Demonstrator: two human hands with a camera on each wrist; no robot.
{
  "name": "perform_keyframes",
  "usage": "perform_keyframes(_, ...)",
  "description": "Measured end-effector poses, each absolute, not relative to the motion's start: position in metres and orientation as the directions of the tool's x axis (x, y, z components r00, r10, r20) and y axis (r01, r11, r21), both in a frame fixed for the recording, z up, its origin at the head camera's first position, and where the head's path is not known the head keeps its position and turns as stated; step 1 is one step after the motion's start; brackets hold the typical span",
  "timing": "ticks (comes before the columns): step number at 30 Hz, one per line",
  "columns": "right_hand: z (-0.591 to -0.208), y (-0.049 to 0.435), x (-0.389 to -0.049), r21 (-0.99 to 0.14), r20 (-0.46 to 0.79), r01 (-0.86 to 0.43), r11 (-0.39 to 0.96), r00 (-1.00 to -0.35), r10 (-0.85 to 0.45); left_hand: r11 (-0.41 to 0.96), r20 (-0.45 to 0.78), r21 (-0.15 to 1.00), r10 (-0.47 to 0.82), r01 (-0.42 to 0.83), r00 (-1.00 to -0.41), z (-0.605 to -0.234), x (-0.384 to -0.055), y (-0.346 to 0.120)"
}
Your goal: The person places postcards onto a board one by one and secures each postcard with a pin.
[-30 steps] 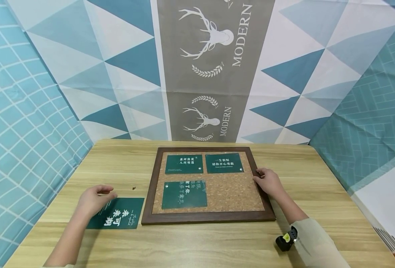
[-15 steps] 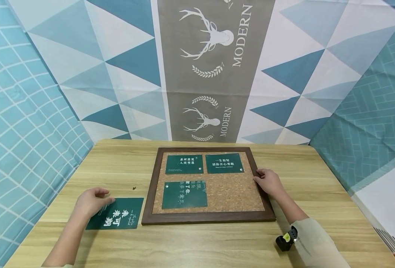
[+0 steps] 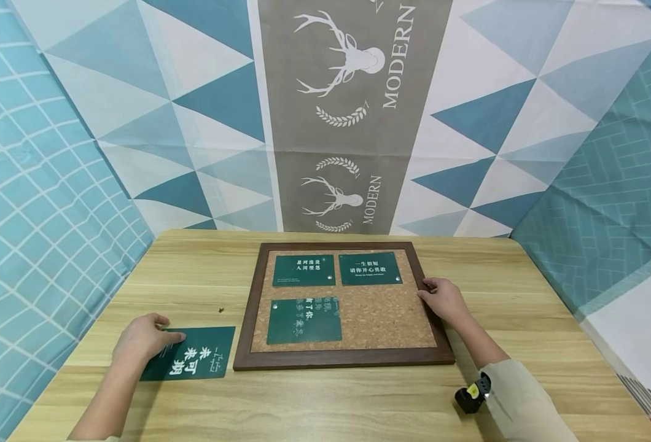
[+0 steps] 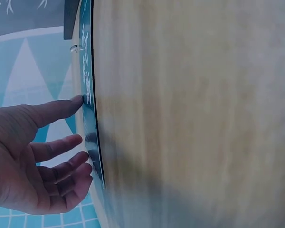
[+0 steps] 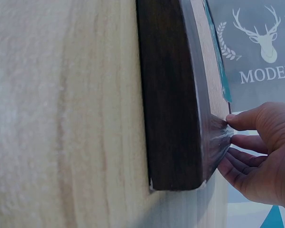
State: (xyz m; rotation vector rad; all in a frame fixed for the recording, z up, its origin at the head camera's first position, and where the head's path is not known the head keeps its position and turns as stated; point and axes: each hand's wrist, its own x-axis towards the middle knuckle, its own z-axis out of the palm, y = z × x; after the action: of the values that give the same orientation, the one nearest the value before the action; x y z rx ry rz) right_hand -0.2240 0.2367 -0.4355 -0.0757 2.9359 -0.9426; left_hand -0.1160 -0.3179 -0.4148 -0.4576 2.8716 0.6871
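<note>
A dark-framed corkboard [image 3: 381, 316] lies on the wooden table, bearing three green cards. The top left card [image 3: 303, 279], the top right card [image 3: 370, 277] and the lower left card [image 3: 298, 328] each have a pin head showing. My right hand [image 3: 444, 301] holds the frame's right bar, thumb over it and fingers at its outer side. My left hand [image 3: 142, 341] hovers low over a loose green card [image 3: 206, 350] with white writing, left of the board. Its thumb tip touches the card's face; the relaxed fingers [image 4: 66, 145] are near the card's edge.
A small pin [image 3: 220, 310] lies on the wooden table [image 3: 347, 399] between the loose card and the board. Patterned cloth [image 3: 353, 123] hangs behind the table and at both sides. A black device [image 3: 471, 396] sits at my right wrist.
My left hand has shifted slightly left and toward me, its thumb lowering onto the loose card, which has barely moved. The right hand and the corkboard stay in place.
</note>
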Motion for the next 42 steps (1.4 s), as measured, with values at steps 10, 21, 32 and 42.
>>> perform_keyframes(10, -0.434, 0.238, -0.224, -0.583, -0.040, -0.036, 0.812, -0.997, -0.073, 0.851, -0.227, 0.400, -0.268, -0.340, -0.936, -0.413, -0.116, -0.314)
perform_keyframes(21, -0.436, 0.239, -0.224, -0.585, -0.029, -0.044, 0.810, -0.997, -0.075, 0.828, -0.259, 0.437, -0.260, -0.352, -0.930, -0.415, -0.118, -0.318)
perform_keyframes(32, -0.437, 0.240, -0.225, -0.587, -0.019, -0.051, 0.808, -0.997, -0.076, 0.795, -0.278, 0.499, -0.231, -0.345, -0.933, -0.411, -0.117, -0.330)
perform_keyframes(42, -0.437, 0.240, -0.225, -0.584, -0.016, -0.054, 0.810, -0.997, -0.078, 0.744, -0.281, 0.579, -0.200, -0.332, -0.939, -0.407, -0.117, -0.337)
